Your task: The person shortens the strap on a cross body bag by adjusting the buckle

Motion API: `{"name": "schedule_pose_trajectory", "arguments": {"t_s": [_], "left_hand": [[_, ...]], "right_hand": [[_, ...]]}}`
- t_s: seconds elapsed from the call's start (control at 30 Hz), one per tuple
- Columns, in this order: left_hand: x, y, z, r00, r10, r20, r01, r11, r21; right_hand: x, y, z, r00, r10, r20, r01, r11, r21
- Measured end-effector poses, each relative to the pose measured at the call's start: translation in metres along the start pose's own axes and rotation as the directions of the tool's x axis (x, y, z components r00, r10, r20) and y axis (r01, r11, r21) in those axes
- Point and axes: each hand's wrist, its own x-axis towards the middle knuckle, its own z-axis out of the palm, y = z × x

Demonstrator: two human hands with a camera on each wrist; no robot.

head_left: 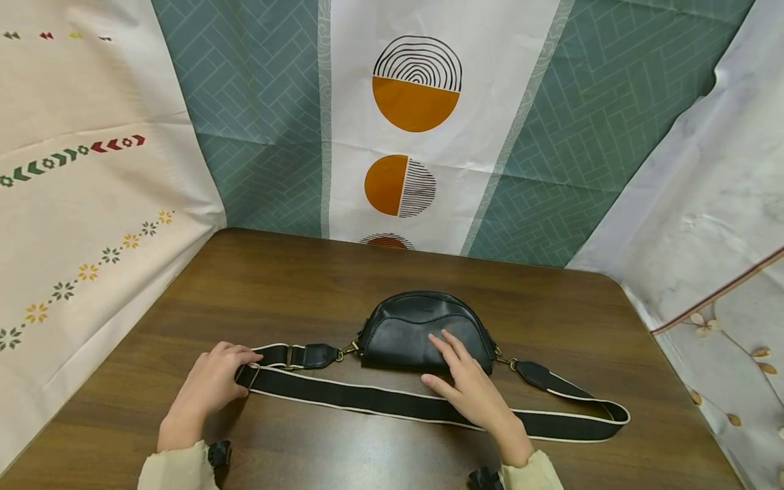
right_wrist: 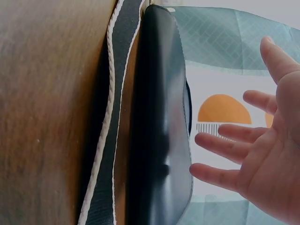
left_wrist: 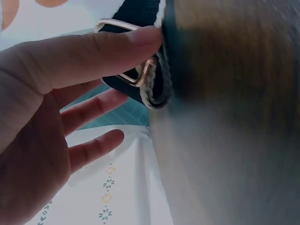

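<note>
A black half-moon handbag point(head_left: 422, 333) sits on the wooden table, its flap facing me. Its wide black strap point(head_left: 361, 397) with white edging loops in front of it, clipped at both sides by brass-coloured hooks. At the strap's left fold my left hand point(head_left: 211, 381) pinches it between thumb and fingers, beside a metal slider buckle point(left_wrist: 140, 75). The left wrist view shows the thumb lying over the buckle, other fingers spread. My right hand point(head_left: 471, 388), fingers spread and fairly straight, hovers over the strap in front of the bag, holding nothing.
The brown wooden table point(head_left: 294, 279) has a rounded far right corner. Hanging cloths surround it: a green and white one point(head_left: 263, 122) behind, a cream patterned one point(head_left: 92, 204) at left, and a pale floral one point(head_left: 723, 224) at right.
</note>
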Motion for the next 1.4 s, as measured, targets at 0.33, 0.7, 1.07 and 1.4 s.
{"name": "schedule_pose_trajectory", "arguments": {"t_s": [0.33,0.7,1.07,1.4], "left_hand": [[0.001,0.000,0.004,1.000,0.024,-0.005,-0.024,0.999,0.037],[0.009,0.006,0.001,0.969,0.115,-0.219,-0.140,0.985,-0.101],[0.019,0.025,-0.006,0.924,0.214,-0.316,-0.274,0.949,-0.158],[0.034,0.058,-0.013,0.903,0.291,-0.315,-0.386,0.871,-0.303]], "right_hand": [[-0.001,-0.001,0.000,1.000,0.013,0.010,-0.013,1.000,0.004],[0.000,0.000,0.002,1.000,0.007,0.020,-0.007,1.000,0.004],[0.001,-0.001,0.005,1.000,-0.015,0.019,0.015,1.000,0.015],[0.002,-0.005,0.006,0.999,-0.022,0.025,0.021,0.998,0.060]]}}
